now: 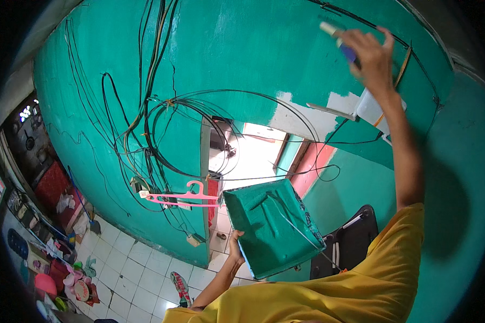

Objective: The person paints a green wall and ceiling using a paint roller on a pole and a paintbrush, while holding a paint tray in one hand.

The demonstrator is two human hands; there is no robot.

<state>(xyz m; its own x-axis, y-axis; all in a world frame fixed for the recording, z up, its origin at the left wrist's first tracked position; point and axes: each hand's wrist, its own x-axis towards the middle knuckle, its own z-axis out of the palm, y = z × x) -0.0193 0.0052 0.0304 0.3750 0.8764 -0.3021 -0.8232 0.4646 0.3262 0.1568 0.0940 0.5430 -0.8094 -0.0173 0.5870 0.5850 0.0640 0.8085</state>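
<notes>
1. Your right hand [367, 54] is reaching high toward the teal wall [242, 54], fingers curling tight around the handle of a paint tool [339, 40].
2. The paint tool is sticking out of the fist to the upper left; its long axis is running from the blue grip inside your palm up to a pale tip near the top of the view. You cannot tell from here what kind of head it is carrying.
3. Your left hand [235, 248] is gripping the near left edge of a paint tray [272, 231], the fingers hiding under the rim and the thumb lying along the side.
4. The paint tray is hanging low in the middle of the view, tilting toward you, coated in teal paint; its long axis is running from upper left to lower right.
5. An unpainted white patch [307, 116] is showing on the wall above the doorway [248, 153], just below your right wrist.
6. Black cables [156, 113] are looping over the wall to the left, and a pink hanger [183, 198] is dangling from them beside the tray.
7. A tiled floor [140, 269] is lying far below at the lower left.
</notes>
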